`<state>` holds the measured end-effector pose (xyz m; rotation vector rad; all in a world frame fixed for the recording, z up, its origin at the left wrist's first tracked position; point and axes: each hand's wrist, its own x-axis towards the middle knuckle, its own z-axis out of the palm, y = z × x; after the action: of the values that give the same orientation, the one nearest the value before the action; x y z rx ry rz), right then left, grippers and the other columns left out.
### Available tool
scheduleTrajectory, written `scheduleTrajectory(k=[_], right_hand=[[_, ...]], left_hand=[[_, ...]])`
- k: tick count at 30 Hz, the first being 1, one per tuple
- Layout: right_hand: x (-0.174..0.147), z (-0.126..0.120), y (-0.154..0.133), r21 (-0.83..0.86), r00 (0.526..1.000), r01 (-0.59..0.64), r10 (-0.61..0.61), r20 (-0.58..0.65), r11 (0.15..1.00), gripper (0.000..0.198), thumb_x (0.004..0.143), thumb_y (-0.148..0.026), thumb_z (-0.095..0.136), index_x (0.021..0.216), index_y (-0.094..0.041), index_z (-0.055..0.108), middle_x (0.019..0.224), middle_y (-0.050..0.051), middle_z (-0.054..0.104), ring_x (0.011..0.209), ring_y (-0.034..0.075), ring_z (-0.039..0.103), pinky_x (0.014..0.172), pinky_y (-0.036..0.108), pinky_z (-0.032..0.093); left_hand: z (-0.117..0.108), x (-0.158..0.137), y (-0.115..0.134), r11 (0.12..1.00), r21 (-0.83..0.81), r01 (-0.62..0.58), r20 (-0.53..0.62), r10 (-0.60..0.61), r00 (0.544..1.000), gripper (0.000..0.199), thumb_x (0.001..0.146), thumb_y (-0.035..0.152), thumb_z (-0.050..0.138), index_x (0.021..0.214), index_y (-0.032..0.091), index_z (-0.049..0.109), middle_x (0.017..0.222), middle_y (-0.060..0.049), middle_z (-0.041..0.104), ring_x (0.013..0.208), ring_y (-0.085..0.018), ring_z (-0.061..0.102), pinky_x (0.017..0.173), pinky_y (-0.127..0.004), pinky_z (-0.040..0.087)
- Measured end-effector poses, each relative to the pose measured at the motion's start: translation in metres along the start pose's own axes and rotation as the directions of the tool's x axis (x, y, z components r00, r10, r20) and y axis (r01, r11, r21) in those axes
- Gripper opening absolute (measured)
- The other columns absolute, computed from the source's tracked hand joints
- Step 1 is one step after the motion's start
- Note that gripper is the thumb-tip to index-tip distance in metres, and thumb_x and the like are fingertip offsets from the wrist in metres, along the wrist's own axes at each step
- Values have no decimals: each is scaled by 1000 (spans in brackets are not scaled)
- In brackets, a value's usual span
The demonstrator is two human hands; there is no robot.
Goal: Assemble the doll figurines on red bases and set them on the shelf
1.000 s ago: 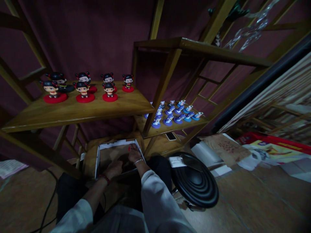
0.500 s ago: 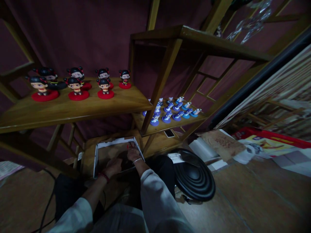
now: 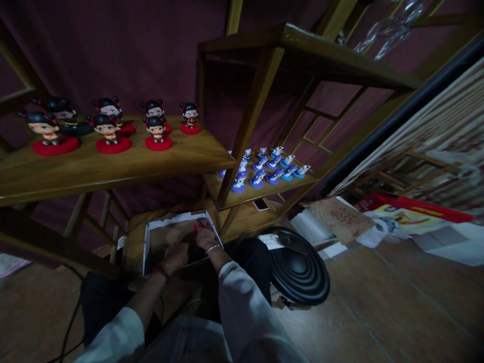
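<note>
Both hands are inside a shallow cardboard box [image 3: 146, 247] with white edges, low down under the shelves. My left hand [image 3: 177, 256], a red bead bracelet at its wrist, is curled over the box's front part; its fingers point inward and are mostly hidden. My right hand [image 3: 205, 236], with a silver bangle, reaches along the box's right side. Its fingers are bent, and something small and red [image 3: 195, 228] shows at their tips, too small to name. Dimness in the box hides what either hand may hold.
Several black-haired figurines [image 3: 156, 132] on red bases stand on the wooden shelf [image 3: 166, 169] above. Purple and blue figurines [image 3: 275, 176] fill a lower shelf at right. Nearby are a phone [image 3: 260, 204], a round black ribbed stool [image 3: 300, 277], and packaging [image 3: 336, 217] on the floor.
The view has shifted slightly, so the shelves and figurines sit a little further left and higher. Both hands stay in the box in nearly the same pose.
</note>
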<state>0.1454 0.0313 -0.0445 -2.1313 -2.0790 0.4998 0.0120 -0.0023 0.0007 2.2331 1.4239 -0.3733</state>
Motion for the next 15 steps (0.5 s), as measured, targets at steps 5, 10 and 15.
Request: scheduleTrajectory(k=[5, 10, 15], right_hand=[[-3, -1, -1, -20, 997, -56, 57, 54, 998, 46, 75, -8, 46, 121, -10, 49, 113, 16, 60, 109, 23, 53, 92, 33, 42], [-4, -4, 0, 4, 999, 8, -9, 39, 1000, 44, 73, -8, 48, 117, -15, 51, 118, 12, 56, 108, 20, 53, 91, 28, 41], [-6, -7, 1, 29, 994, 97, -98, 38, 995, 38, 76, -22, 53, 114, -15, 52, 118, 11, 54, 111, 19, 50, 94, 27, 38]], left_hand=[[5, 2, -3, 1000, 0, 7, -22, -7, 1000, 33, 80, 20, 36, 103, 17, 60, 107, -13, 64, 103, -27, 57, 83, -39, 44], [3, 1, -2, 1000, 2, 6, -31, -6, 999, 32, 81, 23, 36, 103, 18, 59, 107, -12, 64, 103, -26, 57, 83, -38, 43], [-8, -2, 5, 999, -19, 50, -4, -50, 999, 33, 82, 26, 35, 108, 18, 55, 113, -12, 61, 106, -27, 55, 85, -41, 43]])
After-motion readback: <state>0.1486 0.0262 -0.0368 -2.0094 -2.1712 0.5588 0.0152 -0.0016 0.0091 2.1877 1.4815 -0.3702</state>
